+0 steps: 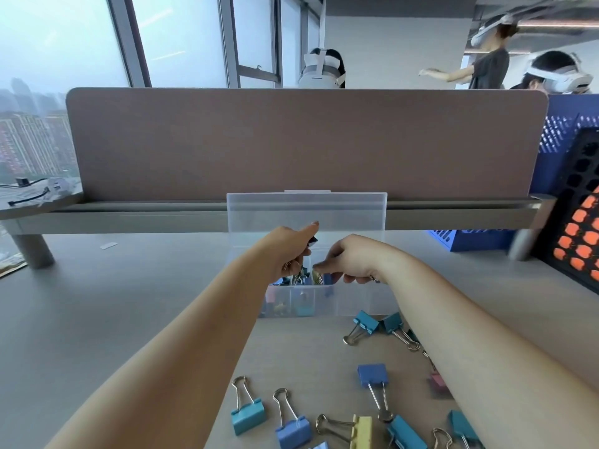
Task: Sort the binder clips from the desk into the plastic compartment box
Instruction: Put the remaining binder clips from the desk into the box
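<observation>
- One wide-angle camera, worn on the person's head, looks forward and slightly down along both forearms
- It sits near: the left hand (288, 251) and right hand (355, 260) meet mid-frame above the plastic compartment box (359, 303), with binder clips (249, 416) at the bottom edge
- It faces the partition (304, 140) squarely across the tabletop (129, 303); windows (181, 37) fill the upper left, straight lines bowing toward the edges

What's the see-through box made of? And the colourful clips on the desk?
Compartment box: probably clear, slightly frosted plastic; its contents show through the walls. Binder clips: likely painted metal bodies, smooth and matte. Their wire handles: shiny silver, probably bare steel.
</observation>
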A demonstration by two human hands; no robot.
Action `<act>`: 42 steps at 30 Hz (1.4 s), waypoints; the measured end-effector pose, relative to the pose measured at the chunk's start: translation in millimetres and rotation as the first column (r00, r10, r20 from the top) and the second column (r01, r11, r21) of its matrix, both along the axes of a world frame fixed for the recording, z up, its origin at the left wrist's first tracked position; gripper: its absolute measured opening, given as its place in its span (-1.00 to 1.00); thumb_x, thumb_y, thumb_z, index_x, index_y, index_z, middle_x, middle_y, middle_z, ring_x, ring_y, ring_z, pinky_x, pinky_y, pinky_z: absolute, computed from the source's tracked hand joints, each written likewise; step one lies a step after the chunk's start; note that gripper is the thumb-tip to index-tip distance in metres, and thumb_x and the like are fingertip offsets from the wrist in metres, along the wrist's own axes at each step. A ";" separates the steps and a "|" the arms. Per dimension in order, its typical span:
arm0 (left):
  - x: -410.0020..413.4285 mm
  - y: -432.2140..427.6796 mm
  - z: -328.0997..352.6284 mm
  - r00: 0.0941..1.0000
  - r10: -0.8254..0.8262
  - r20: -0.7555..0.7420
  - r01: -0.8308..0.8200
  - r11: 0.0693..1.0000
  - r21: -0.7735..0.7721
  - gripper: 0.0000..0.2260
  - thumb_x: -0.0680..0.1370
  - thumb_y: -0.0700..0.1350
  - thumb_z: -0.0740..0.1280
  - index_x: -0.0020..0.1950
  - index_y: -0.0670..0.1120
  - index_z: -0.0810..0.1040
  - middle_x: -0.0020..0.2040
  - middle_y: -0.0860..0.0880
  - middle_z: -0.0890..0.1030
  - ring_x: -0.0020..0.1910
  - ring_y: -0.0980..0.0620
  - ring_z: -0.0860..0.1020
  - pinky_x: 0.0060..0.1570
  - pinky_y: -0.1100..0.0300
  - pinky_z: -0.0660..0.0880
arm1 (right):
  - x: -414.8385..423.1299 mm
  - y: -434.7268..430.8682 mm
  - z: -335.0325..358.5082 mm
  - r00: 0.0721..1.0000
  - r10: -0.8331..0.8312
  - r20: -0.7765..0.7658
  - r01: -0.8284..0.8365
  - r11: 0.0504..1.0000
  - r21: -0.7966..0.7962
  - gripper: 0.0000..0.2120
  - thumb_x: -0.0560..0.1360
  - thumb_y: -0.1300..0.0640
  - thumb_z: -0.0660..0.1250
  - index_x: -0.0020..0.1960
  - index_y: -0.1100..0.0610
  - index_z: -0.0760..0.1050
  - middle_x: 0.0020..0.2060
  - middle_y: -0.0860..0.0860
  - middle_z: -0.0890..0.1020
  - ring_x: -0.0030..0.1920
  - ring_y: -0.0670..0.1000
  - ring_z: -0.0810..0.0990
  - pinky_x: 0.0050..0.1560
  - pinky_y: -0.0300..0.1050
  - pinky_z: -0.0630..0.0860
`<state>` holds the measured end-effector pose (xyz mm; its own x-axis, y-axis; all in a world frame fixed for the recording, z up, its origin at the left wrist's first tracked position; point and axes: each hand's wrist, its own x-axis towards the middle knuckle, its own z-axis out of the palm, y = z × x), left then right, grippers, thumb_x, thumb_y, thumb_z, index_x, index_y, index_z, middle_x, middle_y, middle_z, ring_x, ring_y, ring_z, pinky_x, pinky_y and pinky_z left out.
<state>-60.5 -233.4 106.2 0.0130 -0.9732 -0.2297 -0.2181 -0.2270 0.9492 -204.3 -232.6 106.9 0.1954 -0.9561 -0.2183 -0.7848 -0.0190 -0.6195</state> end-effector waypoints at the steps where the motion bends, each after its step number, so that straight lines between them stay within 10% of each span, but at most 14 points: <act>1: -0.1 0.7 -0.5 1.000 0.001 -0.012 -0.001 1.000 0.005 -0.66 0.57 0.14 0.26 -0.14 -0.14 0.52 -0.18 -0.07 0.49 -0.42 0.10 0.31 -0.42 0.33 0.29 | 0.6 -1.2 -0.1 1.000 -0.019 0.012 0.019 1.000 0.001 -0.67 0.51 -0.09 0.34 0.00 0.18 0.62 -0.13 0.06 0.68 -0.33 -0.04 0.43 -0.41 -0.26 0.32; 6: 0.4 5.0 1.3 0.992 -0.030 -0.122 0.033 0.999 0.022 -0.78 0.59 -0.02 0.29 -0.05 -0.18 0.57 -0.21 -0.07 0.49 -0.40 0.11 0.37 -0.45 0.37 0.40 | -1.5 -4.9 -1.9 0.989 -0.054 0.140 0.053 0.999 0.014 -0.73 0.49 0.05 0.35 0.04 0.25 0.58 -0.19 0.13 0.59 -0.23 0.06 0.45 -0.20 -0.07 0.36; 10: 1.2 4.8 1.2 0.992 -0.029 -0.123 0.030 1.000 0.003 -0.84 0.59 -0.11 0.30 -0.05 -0.19 0.56 -0.22 -0.07 0.48 -0.39 0.11 0.39 -0.45 0.38 0.41 | -0.1 0.6 0.2 0.999 -0.008 -0.043 0.007 1.000 -0.019 -0.92 0.45 0.14 0.38 -0.15 0.15 0.54 -0.32 0.11 0.48 -0.35 0.05 0.34 -0.35 -0.18 0.29; 17: 4.1 4.0 5.3 0.991 -0.020 -0.135 0.017 1.000 -0.024 -0.88 0.55 -0.26 0.32 0.05 -0.26 0.47 -0.20 -0.11 0.47 -0.36 0.08 0.49 -0.28 0.33 0.56 | 6.1 -6.9 -5.9 0.874 -0.100 0.475 0.106 0.994 0.014 -0.96 0.52 0.23 0.35 -0.03 0.12 0.53 -0.08 0.12 0.60 -0.19 0.03 0.62 -0.06 -0.13 0.64; 26: 11.3 0.9 -2.2 0.992 0.041 -0.123 -0.047 0.997 -0.053 -0.84 0.47 -0.28 0.42 0.01 -0.26 0.53 0.08 -0.23 0.62 -0.30 0.03 0.54 -0.12 0.24 0.59 | 10.3 -13.0 -14.5 0.905 -0.194 0.378 0.221 0.975 -0.029 -0.81 0.45 0.24 0.42 0.03 0.33 0.58 0.02 0.21 0.62 -0.07 0.12 0.68 0.05 0.02 0.62; 31: 11.1 1.3 -3.7 0.988 0.052 -0.143 -0.061 0.997 -0.057 -0.87 0.47 -0.24 0.44 -0.06 -0.22 0.51 -0.11 -0.14 0.58 -0.32 0.07 0.54 -0.18 0.28 0.59 | 7.1 -8.2 -8.6 0.923 -0.235 0.305 0.263 0.963 -0.056 -0.69 0.57 0.01 0.23 0.04 0.27 0.53 -0.22 0.12 0.48 -0.38 0.02 0.35 -0.35 -0.16 0.33; 37: 11.6 4.1 0.6 0.971 0.102 -0.217 -0.132 0.983 -0.128 -0.83 0.48 -0.29 0.42 -0.23 -0.15 0.45 -0.15 -0.12 0.60 -0.29 0.03 0.54 -0.20 0.28 0.59 | 5.2 -7.8 -5.1 0.713 -0.274 0.646 0.227 0.961 0.158 -0.81 0.53 0.37 0.13 0.03 0.28 0.50 -0.10 0.16 0.45 -0.17 0.08 0.47 -0.13 -0.13 0.55; 42: 13.0 7.7 1.6 0.970 0.105 -0.222 -0.138 0.980 -0.142 -0.80 0.50 -0.30 0.40 -0.30 -0.15 0.50 -0.14 -0.12 0.59 -0.27 0.04 0.52 -0.15 0.27 0.58 | 0.8 -5.8 -10.7 0.883 -0.101 0.458 0.120 0.993 -0.012 -0.88 0.52 0.34 0.31 0.00 0.18 0.54 -0.08 0.12 0.60 -0.09 0.04 0.60 -0.09 -0.16 0.57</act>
